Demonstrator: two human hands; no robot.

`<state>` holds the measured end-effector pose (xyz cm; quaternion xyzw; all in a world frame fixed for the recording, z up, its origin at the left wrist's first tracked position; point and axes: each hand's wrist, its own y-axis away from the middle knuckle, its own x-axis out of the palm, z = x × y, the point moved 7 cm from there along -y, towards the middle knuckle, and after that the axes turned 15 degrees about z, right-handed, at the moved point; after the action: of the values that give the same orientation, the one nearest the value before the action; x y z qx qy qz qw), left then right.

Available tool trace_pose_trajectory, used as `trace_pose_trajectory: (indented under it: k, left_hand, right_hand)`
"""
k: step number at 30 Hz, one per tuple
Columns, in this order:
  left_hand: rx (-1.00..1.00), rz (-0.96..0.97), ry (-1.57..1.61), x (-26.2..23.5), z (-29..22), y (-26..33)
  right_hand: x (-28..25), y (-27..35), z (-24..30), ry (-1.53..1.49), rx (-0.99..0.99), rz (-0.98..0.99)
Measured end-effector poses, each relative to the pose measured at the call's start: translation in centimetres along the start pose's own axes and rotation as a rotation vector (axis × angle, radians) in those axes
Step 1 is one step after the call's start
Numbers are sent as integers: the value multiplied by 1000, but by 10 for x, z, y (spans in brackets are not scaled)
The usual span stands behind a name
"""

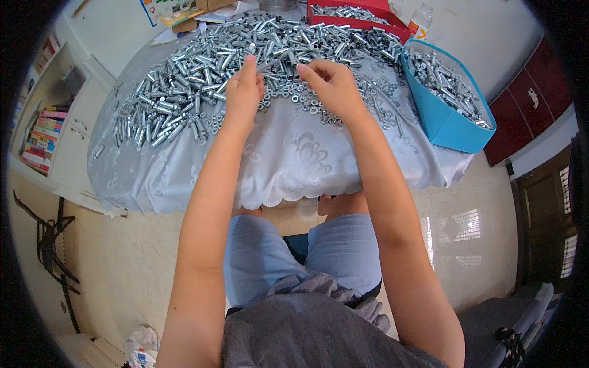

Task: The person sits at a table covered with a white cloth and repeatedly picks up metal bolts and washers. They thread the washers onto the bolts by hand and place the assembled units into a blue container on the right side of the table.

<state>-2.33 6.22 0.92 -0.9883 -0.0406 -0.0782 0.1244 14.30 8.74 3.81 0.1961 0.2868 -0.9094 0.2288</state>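
Observation:
A large heap of silvery metal sleeve-like bolts (pixel 178 98) spreads over the table in front of me. Many loose hex nuts (pixel 313 103) lie along its near edge, between and beside my hands. My left hand (pixel 244 95) is closed above the heap's near side, thumb pointing up. A small shiny metal end shows at the thumb's tip, but I cannot tell whether it is held or lies in the heap behind. To its right, my right hand (pixel 334 89) has thumb and forefinger pinched together at the heap's edge. What sits between those fingertips is too small to make out.
A blue fabric bin (pixel 457 132) full of bolts stands at the table's right edge. Behind the heap are a red box (pixel 402 27) with more metal parts and a clear plastic jar (pixel 421 21). A pale patterned tablecloth (pixel 294 165) hangs over the near edge, above my knees.

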Motion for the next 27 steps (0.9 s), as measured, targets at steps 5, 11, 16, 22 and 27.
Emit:
trace_pose_trajectory:
  k: [5,11,16,22,27]
  left_hand:
    - [-38,-12,26,0,1,1]
    - [-44,-48,8,-5,4,0]
    - [-58,-75,-22,-6,3,3]
    - [-74,-59,-30,-5,4,2]
    - [-72,-55,-61,-4,3,3]
  right_hand:
    - [0,4,-3,500,-42,99]
    - [8,13,-14,623,147,297]
    - [4,16,-16,602,245,335]
    - [-2,15,-25,605,272,307]
    - [-5,11,-23,592,230,257]
